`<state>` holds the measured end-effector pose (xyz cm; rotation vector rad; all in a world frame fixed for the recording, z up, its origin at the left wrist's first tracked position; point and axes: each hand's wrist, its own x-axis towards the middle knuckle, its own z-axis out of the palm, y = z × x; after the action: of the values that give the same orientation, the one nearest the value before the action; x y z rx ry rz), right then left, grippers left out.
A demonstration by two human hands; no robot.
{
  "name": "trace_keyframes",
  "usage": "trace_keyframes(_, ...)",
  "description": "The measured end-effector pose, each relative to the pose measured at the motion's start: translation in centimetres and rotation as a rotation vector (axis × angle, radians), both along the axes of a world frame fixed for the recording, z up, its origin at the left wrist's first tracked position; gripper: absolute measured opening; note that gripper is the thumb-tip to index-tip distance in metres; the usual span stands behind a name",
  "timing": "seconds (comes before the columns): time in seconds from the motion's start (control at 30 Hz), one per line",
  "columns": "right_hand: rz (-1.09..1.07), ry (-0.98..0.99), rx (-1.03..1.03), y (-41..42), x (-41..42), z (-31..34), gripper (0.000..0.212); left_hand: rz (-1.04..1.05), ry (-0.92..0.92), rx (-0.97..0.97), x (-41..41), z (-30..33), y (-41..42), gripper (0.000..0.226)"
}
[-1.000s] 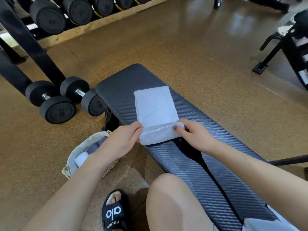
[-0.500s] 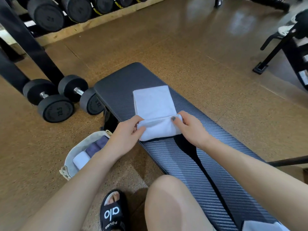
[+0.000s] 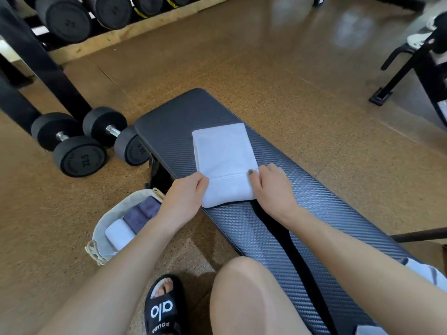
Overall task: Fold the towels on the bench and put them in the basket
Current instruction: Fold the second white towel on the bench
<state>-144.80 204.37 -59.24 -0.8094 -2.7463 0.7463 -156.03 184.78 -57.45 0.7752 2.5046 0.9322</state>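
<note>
A white towel lies along the black bench, its near end folded over onto itself. My left hand pinches the left side of that folded flap. My right hand pinches its right side, thumb on top of the hem. On the floor left of the bench stands a cream fabric basket; it holds a folded white towel and a folded purple towel. My left forearm hides part of the basket.
Two black dumbbells lie on the cork floor left of the bench's far end. A dumbbell rack runs along the back left. A black machine frame stands at the right. My knee and sandalled foot are below.
Both hands have carried the towel's near end away from me, over the towel. The lifted loop now lies flatter as a folded flap.
</note>
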Motion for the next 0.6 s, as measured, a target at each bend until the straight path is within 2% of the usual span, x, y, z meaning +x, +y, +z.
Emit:
trace_keyframes(0.1, -0.028, -0.048, 0.027, -0.1, -0.1, -0.3, 0.039, 0.01, 0.104, -0.081, 0.3, 0.2, 0.5, 0.034)
trace_keyframes(0.17, -0.056, -0.085, 0.056, -0.3, -0.3, -0.3, 0.04, -0.017, 0.219, -0.211, 0.6, 0.3, 0.7, 0.024)
trace_keyframes(0.23, -0.081, -0.037, 0.073, -0.5, -0.3, -0.3, 0.031, -0.025, 0.371, -0.259, 0.7, 0.5, 1.0, 0.014)
trace_keyframes(0.27, -0.07, 0.012, 0.078, -0.6, -0.3, -0.2, 0.026, -0.039, 0.466, -0.258, 0.6, 0.6, 1.2, 0.017)
trace_keyframes(0.33, 0.022, 0.098, 0.127, -0.5, -0.2, -0.2, 0.016, -0.155, 0.659, -0.284, 0.2, 0.5, 1.7, 0.032)
trace_keyframes(0.4, 0.126, 0.133, 0.228, -0.2, -0.1, -0.4, 0.008, -0.398, 0.774, -0.292, 0.2, 0.2, 2.2, 0.039)
trace_keyframes(0.47, 0.188, 0.168, 0.373, 0.2, -0.1, -0.8, 0.007, -0.539, 0.755, -0.291, 0.5, -0.2, 2.3, 0.038)
trace_keyframes(0.53, 0.226, 0.202, 0.457, 0.7, -0.3, -1.1, 0.007, -0.53, 0.659, -0.254, 0.6, -0.3, 1.8, 0.035)
trace_keyframes(0.6, 0.258, 0.231, 0.471, 1.0, -0.3, -1.2, 0.015, -0.515, 0.591, -0.207, 0.6, -0.1, 1.1, 0.02)
